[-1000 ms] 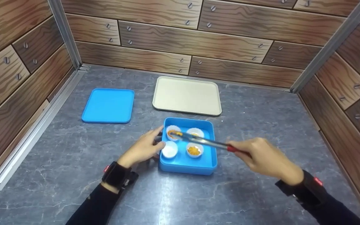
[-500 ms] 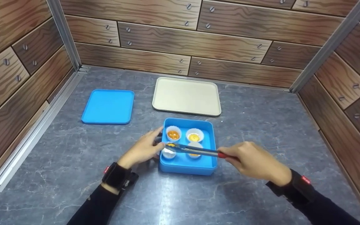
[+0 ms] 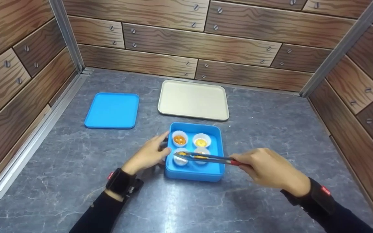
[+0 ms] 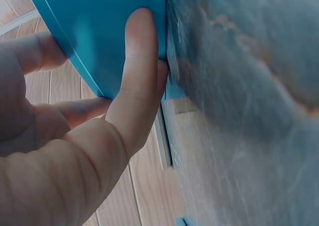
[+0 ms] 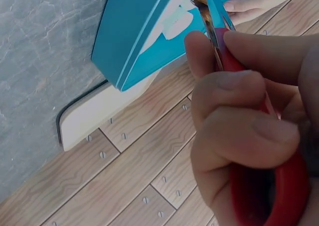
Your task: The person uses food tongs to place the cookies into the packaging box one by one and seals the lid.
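My right hand (image 3: 269, 168) grips red-handled metal tongs (image 3: 214, 158). Their tips are over the front-left white paper cup (image 3: 180, 160), with something yellow-orange at the tips. The cup sits in a blue box (image 3: 194, 177). Behind it stands a cup with orange contents (image 3: 179, 139), and to the back right one with yellow contents (image 3: 201, 141). The tongs partly cover the front-right cup (image 3: 202, 150). In the right wrist view the fingers curl round the red handle (image 5: 291, 191). My left hand (image 3: 147, 153) rests against the box's left side, its fingers touching the outer wall (image 4: 99, 32).
A flat blue lid-like tray (image 3: 112, 110) lies at the left. A beige tray (image 3: 193, 99) lies behind the box. Wood-patterned walls (image 3: 160, 38) enclose the grey marbled table (image 3: 280, 129) at the back and sides.
The tongs have moved from the back-left cup to the front-left cup, carrying something yellow-orange. That front-left cup has shifted slightly right. The left hand has stayed at the box.
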A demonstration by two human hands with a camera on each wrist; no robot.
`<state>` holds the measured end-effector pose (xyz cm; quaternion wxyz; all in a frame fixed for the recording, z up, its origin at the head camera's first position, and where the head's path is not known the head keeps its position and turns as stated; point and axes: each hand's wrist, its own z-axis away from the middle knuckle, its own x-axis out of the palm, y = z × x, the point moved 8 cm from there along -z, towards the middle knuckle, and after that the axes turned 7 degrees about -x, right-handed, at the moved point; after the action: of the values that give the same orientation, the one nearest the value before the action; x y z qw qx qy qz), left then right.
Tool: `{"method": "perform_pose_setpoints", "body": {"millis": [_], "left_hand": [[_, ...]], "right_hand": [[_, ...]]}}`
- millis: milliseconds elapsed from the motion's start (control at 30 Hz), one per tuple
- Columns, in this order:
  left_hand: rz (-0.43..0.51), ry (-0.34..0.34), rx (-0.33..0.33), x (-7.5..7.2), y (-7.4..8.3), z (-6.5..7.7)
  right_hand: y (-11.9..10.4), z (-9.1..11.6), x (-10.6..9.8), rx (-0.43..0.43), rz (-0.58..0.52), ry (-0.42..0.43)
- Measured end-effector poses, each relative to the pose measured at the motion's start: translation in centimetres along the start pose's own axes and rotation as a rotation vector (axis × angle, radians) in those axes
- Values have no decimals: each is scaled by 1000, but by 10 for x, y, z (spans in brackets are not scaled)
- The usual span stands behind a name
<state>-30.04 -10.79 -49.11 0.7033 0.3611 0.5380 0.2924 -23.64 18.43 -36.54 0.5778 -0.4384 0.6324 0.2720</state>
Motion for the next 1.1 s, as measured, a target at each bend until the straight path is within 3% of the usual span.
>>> {"method": "perform_pose_setpoints", "body": {"millis": [300,667,900,1100], "left_hand": [[14,1,0,1,-2,-1],[7,4,5,0,-1,0],[1,2,-8,1,-1,1],[16,2,-2,0,-1,0]], "right_hand": [[-2,-3,2,18,114,-17],[-7,-5,1,-28,247,35],[-4,-2,-3,1,185,15],[3,8,-20,28,112,43]]}}
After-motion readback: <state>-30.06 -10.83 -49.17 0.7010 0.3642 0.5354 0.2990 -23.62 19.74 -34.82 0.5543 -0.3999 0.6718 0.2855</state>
